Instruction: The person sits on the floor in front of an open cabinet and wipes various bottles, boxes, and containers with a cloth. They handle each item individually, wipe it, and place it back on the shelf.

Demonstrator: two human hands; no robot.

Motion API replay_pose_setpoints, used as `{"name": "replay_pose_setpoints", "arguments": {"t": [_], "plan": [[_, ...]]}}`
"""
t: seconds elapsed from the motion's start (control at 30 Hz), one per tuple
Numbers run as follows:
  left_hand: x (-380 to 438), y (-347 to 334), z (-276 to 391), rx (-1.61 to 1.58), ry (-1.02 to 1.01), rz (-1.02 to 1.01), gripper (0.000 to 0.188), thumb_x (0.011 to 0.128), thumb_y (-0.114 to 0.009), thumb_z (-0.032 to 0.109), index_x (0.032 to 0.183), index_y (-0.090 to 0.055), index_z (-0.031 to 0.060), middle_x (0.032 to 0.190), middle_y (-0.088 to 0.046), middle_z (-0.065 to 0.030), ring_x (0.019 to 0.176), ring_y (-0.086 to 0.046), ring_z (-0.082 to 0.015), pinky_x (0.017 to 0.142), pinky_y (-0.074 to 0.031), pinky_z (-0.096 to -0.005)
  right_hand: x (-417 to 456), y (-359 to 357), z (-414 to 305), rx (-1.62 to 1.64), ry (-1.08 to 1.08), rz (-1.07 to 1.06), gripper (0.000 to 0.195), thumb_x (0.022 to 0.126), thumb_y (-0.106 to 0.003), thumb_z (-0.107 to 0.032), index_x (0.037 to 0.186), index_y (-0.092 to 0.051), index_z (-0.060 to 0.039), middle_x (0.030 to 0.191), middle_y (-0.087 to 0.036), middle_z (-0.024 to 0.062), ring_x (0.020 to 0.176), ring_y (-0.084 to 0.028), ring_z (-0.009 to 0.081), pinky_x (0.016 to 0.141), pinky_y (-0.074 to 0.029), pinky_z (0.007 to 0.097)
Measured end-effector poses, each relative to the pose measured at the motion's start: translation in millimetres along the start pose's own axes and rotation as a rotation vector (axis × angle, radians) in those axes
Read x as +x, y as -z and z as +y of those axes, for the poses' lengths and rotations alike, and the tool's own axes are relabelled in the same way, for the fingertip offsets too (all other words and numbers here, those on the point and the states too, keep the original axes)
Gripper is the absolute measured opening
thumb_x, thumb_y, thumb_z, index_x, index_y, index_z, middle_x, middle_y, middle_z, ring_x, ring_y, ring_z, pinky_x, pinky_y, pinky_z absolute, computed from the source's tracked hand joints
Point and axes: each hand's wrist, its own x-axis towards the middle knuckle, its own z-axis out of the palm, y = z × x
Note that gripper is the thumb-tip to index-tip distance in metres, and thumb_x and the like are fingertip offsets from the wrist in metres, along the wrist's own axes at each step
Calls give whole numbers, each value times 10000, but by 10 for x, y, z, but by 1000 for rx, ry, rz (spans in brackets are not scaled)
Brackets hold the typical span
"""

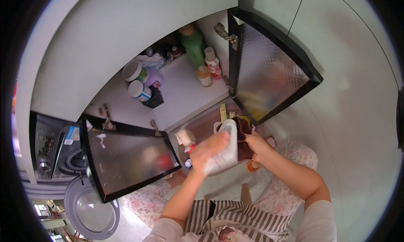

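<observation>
A large white bottle (232, 149) is tilted in front of me, and my left hand (208, 149) grips its side, blurred by motion. My right hand (258, 145) holds a dark brown cloth (243, 149) up against the other side of the bottle. Both hands are over a translucent brownish plastic tub (205, 120), which stands on the floor between my knees. Part of the tub is hidden by the bottle and my forearms. Within it are a cream-coloured item (185, 137), something red beside that, and a yellow strip-like item (223, 112).
A low cabinet (186, 97) has both black-framed glass doors, left (132, 160) and right (268, 68), swung open. On its shelf stand white tubs (139, 90), an amber bottle (204, 76), a pink-and-white bottle (213, 63) and a green bottle (193, 46). A washing machine door (92, 207) hangs open at lower left.
</observation>
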Motion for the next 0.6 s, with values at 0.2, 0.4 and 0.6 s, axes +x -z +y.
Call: {"name": "replay_pose_setpoints", "arguments": {"t": [0.2,0.4,0.6], "plan": [[895,-539,-1539,171,636,309,300,831,-684,151,1081,-660,-11,993,-691,-143,908,-648,-171,786,-488,-279,-226,9,-278,81,-60,-20,443,758,-483,13,1200,-472,-16,1055,-613,142,911,-641,253,816,-544,409],[971,-1131,-3336,-113,463,509,236,831,-692,117,1028,-666,-9,934,-686,-120,840,-626,-163,791,-466,-277,-409,-22,-411,131,-68,89,499,730,-500,30,1222,-431,-11,1104,-577,146,982,-609,270,817,-544,410],[988,-1344,-3638,81,340,418,306,782,-730,146,1022,-651,-27,1021,-650,-148,919,-617,-249,833,-468,-320,-409,116,-427,180,16,126,498,739,-521,26,1231,-447,14,1096,-597,152,970,-629,277,838,-543,424]]}}
